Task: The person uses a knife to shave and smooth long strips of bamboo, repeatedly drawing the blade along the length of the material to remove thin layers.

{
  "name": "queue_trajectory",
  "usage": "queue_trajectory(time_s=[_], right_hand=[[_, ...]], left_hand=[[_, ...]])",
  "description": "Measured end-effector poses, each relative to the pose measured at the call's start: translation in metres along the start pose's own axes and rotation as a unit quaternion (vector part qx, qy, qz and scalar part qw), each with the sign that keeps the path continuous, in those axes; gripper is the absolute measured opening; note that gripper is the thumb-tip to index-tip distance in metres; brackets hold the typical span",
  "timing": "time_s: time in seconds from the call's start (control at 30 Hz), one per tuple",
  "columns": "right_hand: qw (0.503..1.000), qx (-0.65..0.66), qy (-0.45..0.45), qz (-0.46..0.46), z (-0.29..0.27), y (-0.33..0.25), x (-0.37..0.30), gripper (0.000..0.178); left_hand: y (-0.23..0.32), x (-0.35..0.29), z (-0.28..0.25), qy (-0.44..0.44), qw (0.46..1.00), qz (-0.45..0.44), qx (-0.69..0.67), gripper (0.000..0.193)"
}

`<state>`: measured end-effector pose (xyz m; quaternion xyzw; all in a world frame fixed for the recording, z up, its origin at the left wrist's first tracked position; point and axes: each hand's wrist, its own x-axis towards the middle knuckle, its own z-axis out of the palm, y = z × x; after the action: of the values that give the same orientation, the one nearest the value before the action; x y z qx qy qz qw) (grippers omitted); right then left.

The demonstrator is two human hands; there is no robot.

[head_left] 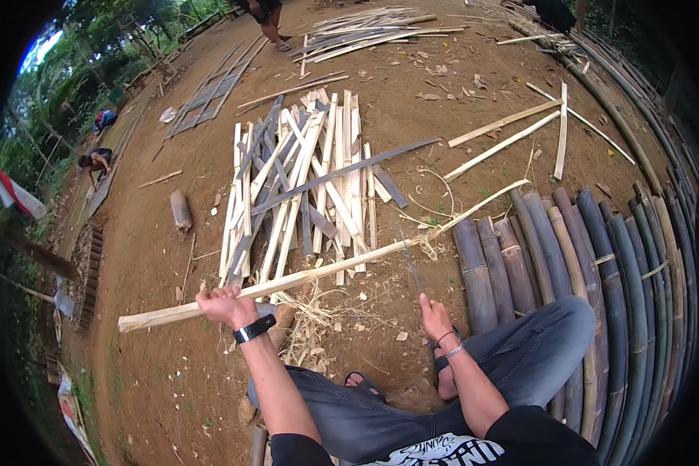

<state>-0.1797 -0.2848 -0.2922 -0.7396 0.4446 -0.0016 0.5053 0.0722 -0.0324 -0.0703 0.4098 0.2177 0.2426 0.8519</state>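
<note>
A long, pale split bamboo strip [326, 269] slants across in front of me, its far right end thin and curling. My left hand [227, 306] is closed round it near its left end. In my right hand [436, 320] is a knife, fingers wrapped round a handle that they hide. Its thin blade [413, 268] points away from me and reaches the strip, close to a tuft of curled shavings [431, 247]. Whether the edge is cutting into the strip, I cannot tell. More shavings [314, 314] lie on the ground below the strip.
Beyond the strip lies a heap of split bamboo slats [287, 186]. Whole bamboo poles [547, 248] are stacked along my right. Loose strips [505, 124] and a short log [181, 211] rest on the dirt. Another person [97, 161] crouches far left; someone's legs [270, 27] show at the back.
</note>
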Motion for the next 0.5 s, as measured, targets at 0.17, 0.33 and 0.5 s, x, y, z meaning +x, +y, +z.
queue_trajectory(time_s=[0.17, 0.33, 0.5], right_hand=[[0.993, -0.080, -0.065, -0.053, 0.048, -0.020, -0.028, 0.065], [0.987, -0.124, -0.102, -0.005, 0.071, -0.015, -0.015, 0.069], [0.985, -0.132, -0.079, 0.073, 0.058, 0.010, 0.037, 0.076]], left_hand=[[0.011, 0.058, -0.032, 0.057, 0.998, 0.010, 0.035, 0.029], [0.028, 0.091, -0.063, 0.048, 0.999, -0.011, 0.011, 0.031], [0.031, 0.091, -0.072, -0.055, 0.998, -0.020, -0.014, 0.032]])
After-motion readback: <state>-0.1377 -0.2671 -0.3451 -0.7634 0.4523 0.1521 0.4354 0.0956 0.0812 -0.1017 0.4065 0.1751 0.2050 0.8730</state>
